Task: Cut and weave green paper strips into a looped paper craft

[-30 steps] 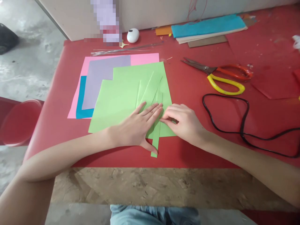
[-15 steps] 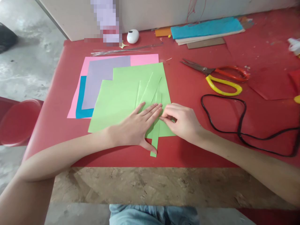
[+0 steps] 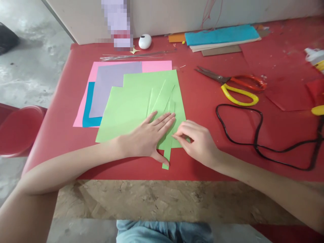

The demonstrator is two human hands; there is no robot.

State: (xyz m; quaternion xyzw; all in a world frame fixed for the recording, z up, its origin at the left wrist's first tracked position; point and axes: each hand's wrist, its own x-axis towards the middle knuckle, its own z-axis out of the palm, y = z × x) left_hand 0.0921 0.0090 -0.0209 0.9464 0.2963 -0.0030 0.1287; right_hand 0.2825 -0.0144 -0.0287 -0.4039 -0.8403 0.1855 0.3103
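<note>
A light green paper sheet (image 3: pixel 131 104) with several cut strips lies on the red table (image 3: pixel 202 111). My left hand (image 3: pixel 149 136) lies flat on the strips with fingers stretched out, thumb near a narrow green strip (image 3: pixel 167 155) that pokes toward the table's front edge. My right hand (image 3: pixel 196 141) sits just to the right, its fingertips pinched together on the edge of a green strip beside my left fingertips.
Under the green sheet lie lilac (image 3: pixel 111 81), blue (image 3: pixel 87 111) and pink (image 3: pixel 157 65) sheets. Scissors with orange and yellow handles (image 3: pixel 235 86) and a black cable (image 3: pixel 255 135) lie to the right. Stacked paper (image 3: pixel 220 37), thin wires (image 3: pixel 131 55) and a white oval object (image 3: pixel 145 41) sit at the back.
My right hand has slid slightly toward me along the green strip. My left hand has stayed flat in place. The view shifted a little.
</note>
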